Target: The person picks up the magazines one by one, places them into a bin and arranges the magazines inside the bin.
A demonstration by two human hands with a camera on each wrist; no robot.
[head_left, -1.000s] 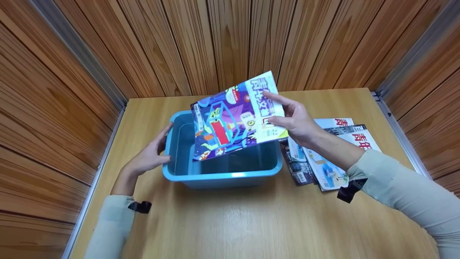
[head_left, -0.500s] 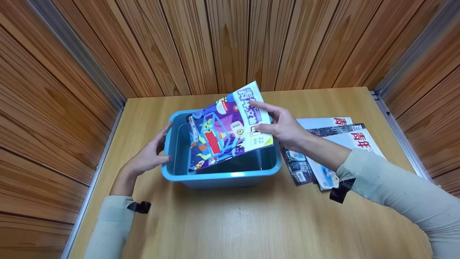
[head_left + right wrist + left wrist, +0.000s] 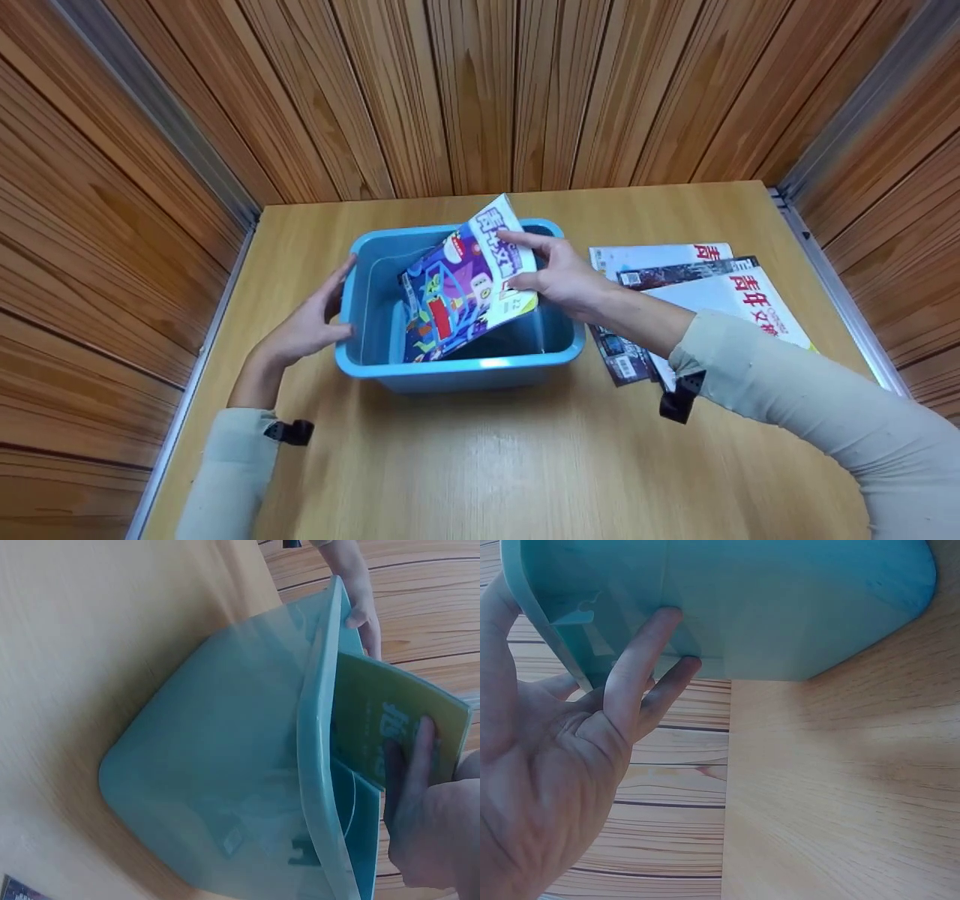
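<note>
Right hand (image 3: 570, 281) pinches tilted magazine (image 3: 461, 289), half inside blue bin (image 3: 457, 367); straight-fingered left hand (image 3: 311, 326) steadies bin's wall; release likely calls for lowering flat

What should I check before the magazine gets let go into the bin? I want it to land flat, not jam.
1. Right hand grips the magazine by its top edge: ok.
2. Left hand steadies the blue bin, fingers on its left wall: ok.
3. Magazine's lower edge is inside the bin: ok, it sits below the rim.
4. Magazine lies flat: not ok, it is tilted, its upper corner above the rim.
5. Bin floor free under the magazine: cannot tell, the cover hides much of it.
6. Magazine pile on the table is apart from the bin: ok.
</note>
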